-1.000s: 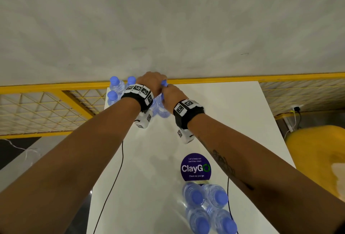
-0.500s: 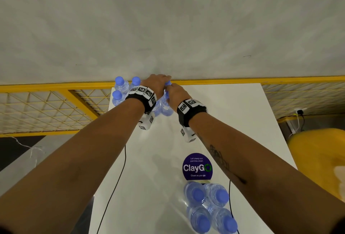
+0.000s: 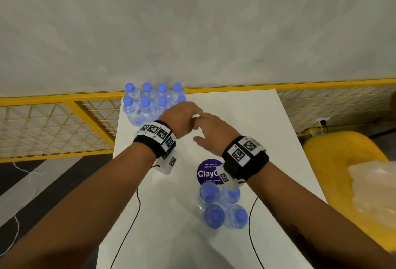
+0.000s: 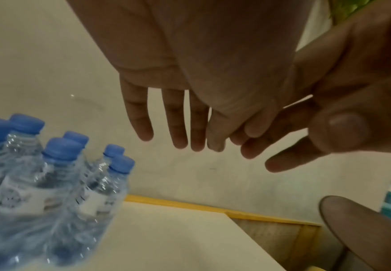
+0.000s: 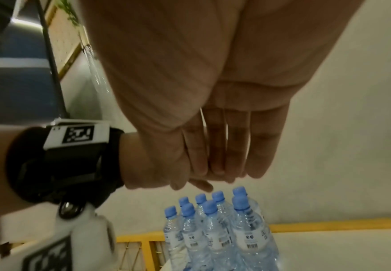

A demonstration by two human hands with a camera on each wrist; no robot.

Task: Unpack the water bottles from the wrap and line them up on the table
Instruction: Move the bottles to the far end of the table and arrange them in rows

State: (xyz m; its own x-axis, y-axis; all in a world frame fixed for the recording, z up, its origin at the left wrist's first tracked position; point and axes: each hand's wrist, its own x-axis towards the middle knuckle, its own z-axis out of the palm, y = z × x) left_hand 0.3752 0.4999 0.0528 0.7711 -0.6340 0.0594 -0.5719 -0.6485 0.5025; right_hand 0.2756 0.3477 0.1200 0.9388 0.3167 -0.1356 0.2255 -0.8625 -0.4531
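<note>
Several clear water bottles with blue caps (image 3: 147,102) stand in two rows at the far left corner of the white table (image 3: 246,114); the same bottles (image 4: 57,176) (image 5: 215,229) show in both wrist views. Another group of bottles (image 3: 222,206) stands close to me, under my right wrist. My left hand (image 3: 182,116) hovers just right of the far rows, fingers straight and holding nothing. My right hand (image 3: 212,131) hangs beside it, fingers relaxed and empty. The two hands nearly touch at the fingertips. No wrap is plainly visible around the near group.
A round purple ClayGo sticker (image 3: 207,173) lies on the table between the bottle groups. A yellow mesh railing (image 3: 64,127) runs behind and left of the table. A yellow seat (image 3: 342,157) with a clear plastic sheet (image 3: 377,189) is on the right. Black cables (image 3: 132,221) trail off the table.
Both hands have let go of the bottles at the far left corner and drawn back towards me, now empty. The far rows stand free with more bottles showing.
</note>
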